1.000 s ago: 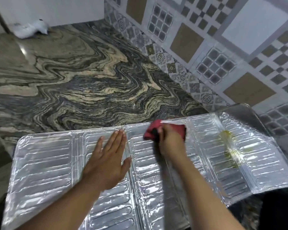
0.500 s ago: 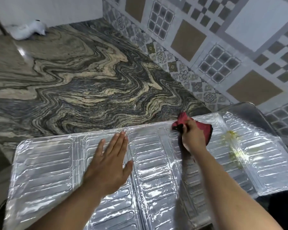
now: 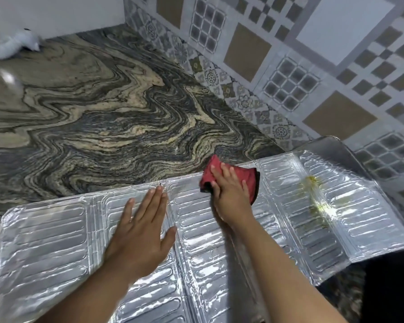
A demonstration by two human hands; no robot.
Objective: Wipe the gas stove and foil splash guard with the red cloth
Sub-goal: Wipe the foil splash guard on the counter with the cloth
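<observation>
Red cloth point(image 3: 247, 178) is lying at the far edge of the foil splash guard point(image 3: 44, 229) — right hand point(image 3: 231, 194) is pressing it flat, fingers spread. Left hand point(image 3: 141, 231) is resting palm-down on the guard beside it, fingers straight, holding nothing. Yellow stain point(image 3: 317, 201) is sitting right of the cloth.

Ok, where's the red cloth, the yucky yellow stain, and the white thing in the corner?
red cloth point(image 3: 248, 177): head view, on its bare right part beside the fingers.
yellow stain point(image 3: 317, 201): head view, on its middle, on the foil's right panel.
white thing point(image 3: 12, 46): head view, on its middle, far left on the counter.
</observation>
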